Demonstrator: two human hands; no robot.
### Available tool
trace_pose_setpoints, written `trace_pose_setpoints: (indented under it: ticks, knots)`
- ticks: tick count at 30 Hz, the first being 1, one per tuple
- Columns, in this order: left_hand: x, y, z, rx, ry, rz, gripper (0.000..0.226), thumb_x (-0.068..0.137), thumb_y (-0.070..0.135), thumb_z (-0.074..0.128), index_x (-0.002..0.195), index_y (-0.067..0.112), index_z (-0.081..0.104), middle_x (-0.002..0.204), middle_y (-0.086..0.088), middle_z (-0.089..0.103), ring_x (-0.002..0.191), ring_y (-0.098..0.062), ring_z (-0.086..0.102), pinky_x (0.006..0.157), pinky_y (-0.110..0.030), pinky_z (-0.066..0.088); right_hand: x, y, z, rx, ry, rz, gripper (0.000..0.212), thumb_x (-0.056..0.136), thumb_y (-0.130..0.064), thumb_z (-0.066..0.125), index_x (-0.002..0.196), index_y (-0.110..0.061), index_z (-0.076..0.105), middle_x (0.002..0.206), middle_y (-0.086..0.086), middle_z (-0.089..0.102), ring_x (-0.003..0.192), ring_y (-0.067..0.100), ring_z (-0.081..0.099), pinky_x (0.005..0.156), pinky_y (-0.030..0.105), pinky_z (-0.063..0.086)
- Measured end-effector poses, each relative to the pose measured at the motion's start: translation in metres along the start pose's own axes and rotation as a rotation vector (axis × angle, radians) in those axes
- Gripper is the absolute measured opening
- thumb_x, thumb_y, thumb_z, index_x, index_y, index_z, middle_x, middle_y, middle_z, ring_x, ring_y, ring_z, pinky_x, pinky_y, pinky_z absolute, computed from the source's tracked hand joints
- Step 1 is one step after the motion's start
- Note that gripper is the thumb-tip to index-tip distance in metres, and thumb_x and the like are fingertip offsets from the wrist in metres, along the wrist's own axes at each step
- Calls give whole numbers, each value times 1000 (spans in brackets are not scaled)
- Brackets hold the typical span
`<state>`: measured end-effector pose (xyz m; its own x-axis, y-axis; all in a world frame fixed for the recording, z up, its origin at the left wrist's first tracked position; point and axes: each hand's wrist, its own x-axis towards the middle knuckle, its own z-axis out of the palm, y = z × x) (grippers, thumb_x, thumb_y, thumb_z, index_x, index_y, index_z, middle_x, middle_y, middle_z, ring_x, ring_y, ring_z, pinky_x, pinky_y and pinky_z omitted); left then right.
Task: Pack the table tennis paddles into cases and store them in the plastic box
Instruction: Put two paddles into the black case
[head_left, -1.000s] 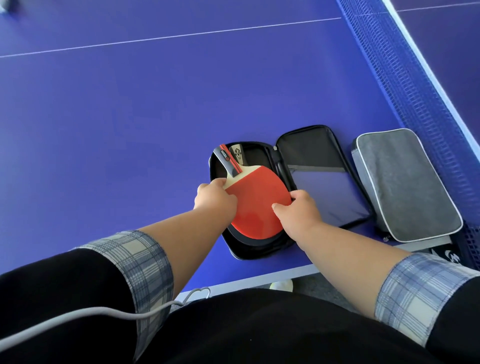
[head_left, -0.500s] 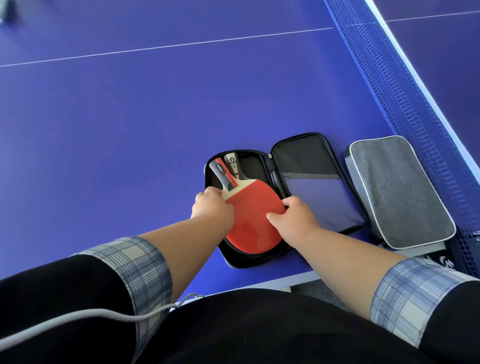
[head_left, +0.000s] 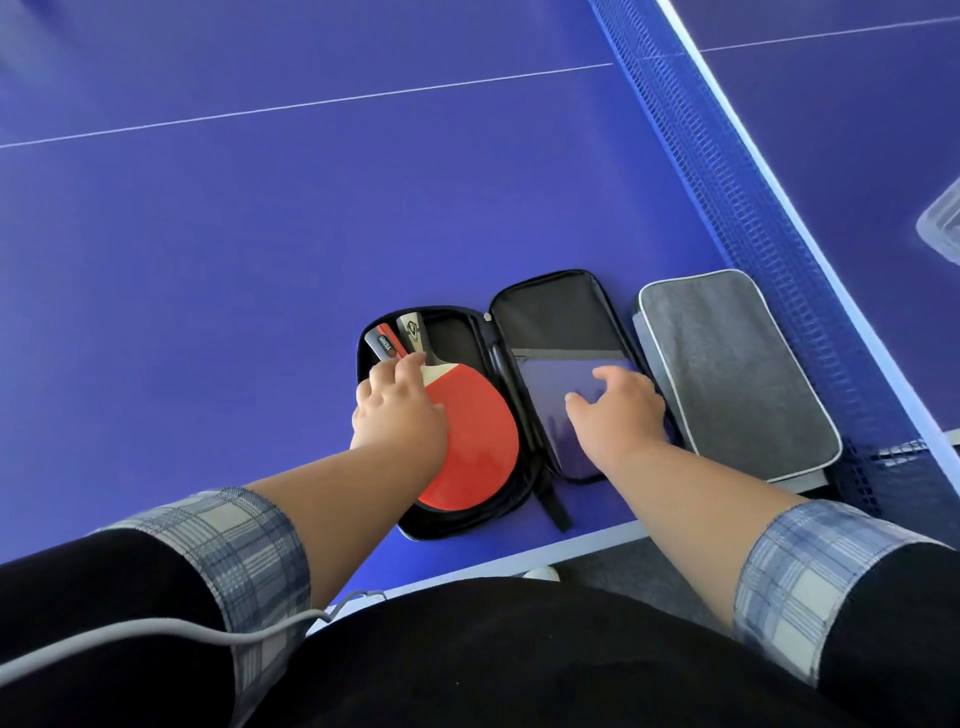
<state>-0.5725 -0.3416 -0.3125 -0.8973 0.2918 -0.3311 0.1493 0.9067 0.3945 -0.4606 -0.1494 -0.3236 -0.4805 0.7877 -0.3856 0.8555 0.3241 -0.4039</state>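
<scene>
A person's left hand (head_left: 397, 410) presses flat on a red-faced paddle (head_left: 475, 441) lying in the left half of an open black case (head_left: 452, 522) on a blue table tennis table (head_left: 260, 249), fingers loosely curled over the spot where blade meets handle, not closed around anything. A second paddle's handle (head_left: 412, 331) shows beside the first paddle's handle at the far end of the same half; its blade is hidden under the red one. The right hand (head_left: 618, 410) has left the paddle's edge, where it rested half a second ago, and now lies on the case's open lid (head_left: 550, 317), fingers spread over the shiny inner pocket and gripping nothing. The paddle itself has settled deeper into the shell than a second earlier, its blade now lying level within the rim.

Just to the right of the open case, a closed grey case (head_left: 727, 374) lies against the blue net (head_left: 753, 208). The camera has tilted since the earlier frame, bringing a corner of a clear plastic box (head_left: 943, 223) into view at the right edge, beyond the net and well apart from both cases. Plaid cuffs are turned back over dark sleeves on both arms, and a pale cable (head_left: 156, 631) crosses the left sleeve.
</scene>
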Motion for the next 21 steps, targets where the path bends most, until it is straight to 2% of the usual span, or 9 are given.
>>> trace_pose_setpoints:
  ticks: [4, 6, 10, 13, 16, 19, 21]
  knots:
    - [-10, 45, 23, 102, -137, 350, 52, 94, 26, 53, 144, 30, 40, 146, -2, 41, 135, -28, 35, 111, -43, 32, 4, 33, -23, -6, -5, -3, 58, 89, -31, 65, 143, -15, 49, 146, 8, 48, 135, 32, 42, 108, 42, 37]
    - [-15, 67, 38, 179, -244, 499, 48, 95, 26, 53, 142, 31, 45, 144, -2, 45, 134, -29, 39, 108, -43, 35, -2, 39, -21, 18, -56, -34, 64, 88, -32, 67, 146, -15, 44, 147, 9, 44, 137, 31, 40, 111, 42, 36]
    - [-36, 96, 67, 449, -413, 724, 42, 94, 33, 56, 135, 28, 51, 132, -2, 54, 124, -28, 49, 96, -42, 44, -8, 52, -18, 80, -152, 48, 77, 86, -33, 69, 153, -16, 33, 156, 10, 33, 143, 29, 34, 114, 46, 35]
    - [-45, 98, 82, 642, -479, 714, 50, 90, 46, 62, 134, 25, 51, 128, -2, 55, 120, -28, 49, 95, -42, 44, -6, 59, -22, 140, -152, 25, 74, 88, -27, 65, 153, -13, 32, 155, 10, 36, 143, 29, 35, 116, 42, 32]
    - [-45, 95, 87, 733, -446, 660, 57, 87, 55, 63, 134, 25, 49, 127, -1, 56, 119, -27, 49, 94, -41, 43, -4, 64, -28, 101, -185, 47, 74, 88, -33, 63, 153, -16, 32, 153, 7, 42, 138, 32, 40, 111, 44, 38]
    - [-48, 93, 91, 756, -419, 600, 61, 86, 56, 65, 135, 24, 46, 128, -2, 57, 120, -28, 49, 93, -42, 43, -3, 65, -30, 16, -238, 77, 73, 87, -34, 60, 151, -16, 32, 149, 9, 45, 133, 35, 42, 104, 46, 43]
    - [-52, 92, 94, 744, -429, 562, 57, 90, 49, 64, 137, 26, 43, 129, -2, 56, 120, -29, 49, 93, -43, 43, -1, 64, -29, 16, -250, 115, 63, 85, -32, 59, 143, -14, 41, 141, 11, 50, 124, 37, 48, 98, 45, 48]
